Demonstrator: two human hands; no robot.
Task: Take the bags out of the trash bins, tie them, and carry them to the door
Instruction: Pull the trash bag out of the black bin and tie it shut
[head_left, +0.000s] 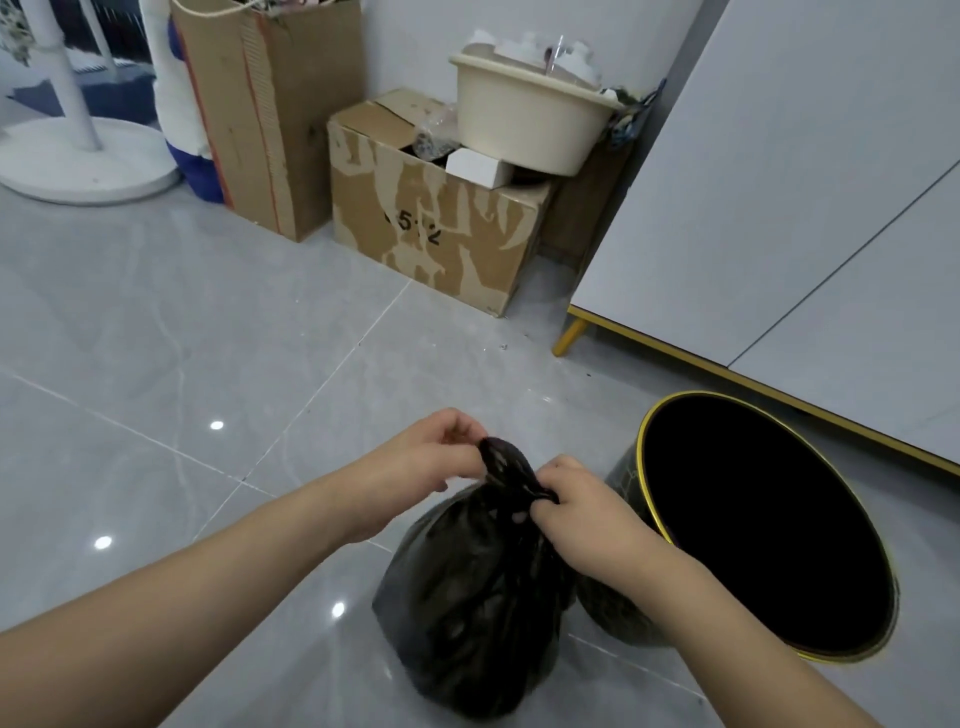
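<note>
A full black trash bag (472, 597) stands on the grey tile floor just left of a round black trash bin (769, 525) with a gold rim. The bin's inside looks dark with no bag showing. My left hand (441, 452) pinches one gathered end of the bag's top. My right hand (576, 506) grips the other end at the bag's neck. The bag's top is bunched into a twist between the two hands.
A white cabinet (779, 208) on gold legs stands right of the bin. Two cardboard boxes (431, 218) line the back wall, one carrying a cream basin (524, 124). A white fan base (83, 161) sits at far left.
</note>
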